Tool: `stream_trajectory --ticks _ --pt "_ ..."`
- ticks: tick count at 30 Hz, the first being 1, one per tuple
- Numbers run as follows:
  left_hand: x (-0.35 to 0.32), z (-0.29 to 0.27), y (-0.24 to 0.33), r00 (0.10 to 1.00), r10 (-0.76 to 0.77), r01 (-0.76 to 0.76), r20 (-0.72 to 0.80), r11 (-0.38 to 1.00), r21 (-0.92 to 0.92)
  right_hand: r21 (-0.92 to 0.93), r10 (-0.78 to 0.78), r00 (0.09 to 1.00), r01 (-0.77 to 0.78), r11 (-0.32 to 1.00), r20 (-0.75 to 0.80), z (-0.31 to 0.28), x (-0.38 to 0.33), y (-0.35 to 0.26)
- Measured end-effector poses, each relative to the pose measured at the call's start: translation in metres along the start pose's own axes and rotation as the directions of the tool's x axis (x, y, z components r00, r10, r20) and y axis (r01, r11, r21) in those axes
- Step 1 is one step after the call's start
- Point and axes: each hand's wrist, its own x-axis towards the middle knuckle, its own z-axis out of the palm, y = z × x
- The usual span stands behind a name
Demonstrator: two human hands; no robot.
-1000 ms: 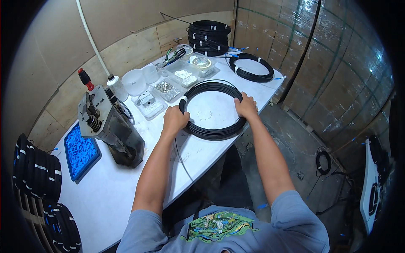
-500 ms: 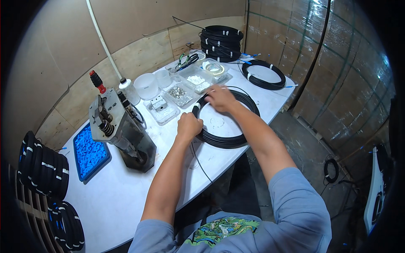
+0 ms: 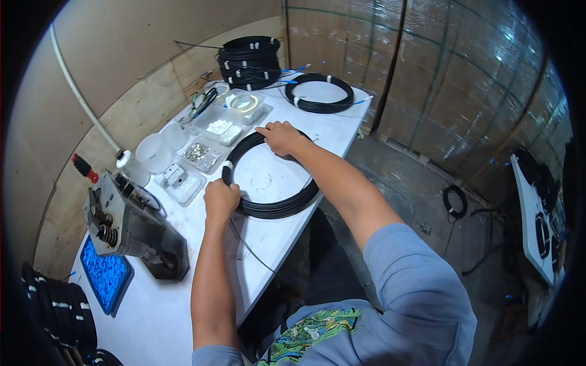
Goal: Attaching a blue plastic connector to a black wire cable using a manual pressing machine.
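Observation:
A black cable coil (image 3: 287, 206) lies flat on the white table (image 3: 256, 244), bound by a white tie on its left side. My left hand (image 3: 221, 198) grips the coil's near left edge. My right hand (image 3: 281, 136) holds the coil's far rim, fingers curled over it. A loose cable end trails from the coil off the table's front edge.
A grey crimping machine (image 3: 131, 229) with a red handle stands left. Clear trays of small parts (image 3: 201, 155), a tape roll (image 3: 244, 102) and a blue tray (image 3: 105, 274) sit nearby. Another coil (image 3: 320, 93) and stacked coils (image 3: 249, 61) lie far; more coils (image 3: 58, 311) near left.
My right hand slid from the coil's right side round to its far rim. My left hand moved down the left edge. The view shifted, putting the table further left.

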Motion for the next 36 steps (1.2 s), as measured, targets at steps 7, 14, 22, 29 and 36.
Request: stream_trajectory --ticks 7,14,22,29,36 --pt "-0.003 0.004 -0.003 1.000 0.008 -0.008 -0.016 1.000 0.000 0.144 0.385 0.923 -0.382 0.913 0.009 -0.013 -0.076 0.015" --pt "0.003 0.007 -0.008 0.996 0.067 -0.066 -0.055 0.998 0.022 0.282 0.528 0.845 -0.530 0.800 0.088 -0.030 -0.087 0.019" --pt "0.003 0.014 -0.007 0.997 0.047 -0.050 -0.057 0.997 -0.054 0.246 0.486 0.872 -0.483 0.840 0.056 -0.018 -0.028 0.013" --pt "0.003 0.014 -0.012 0.999 0.029 -0.026 0.016 0.991 -0.133 0.108 -0.067 0.991 0.080 0.991 -0.115 0.006 0.014 -0.046" --pt "-0.011 -0.025 -0.040 0.958 0.045 0.049 0.282 0.946 -0.319 0.290 -0.552 0.832 0.514 0.807 0.059 -0.016 0.001 -0.113"
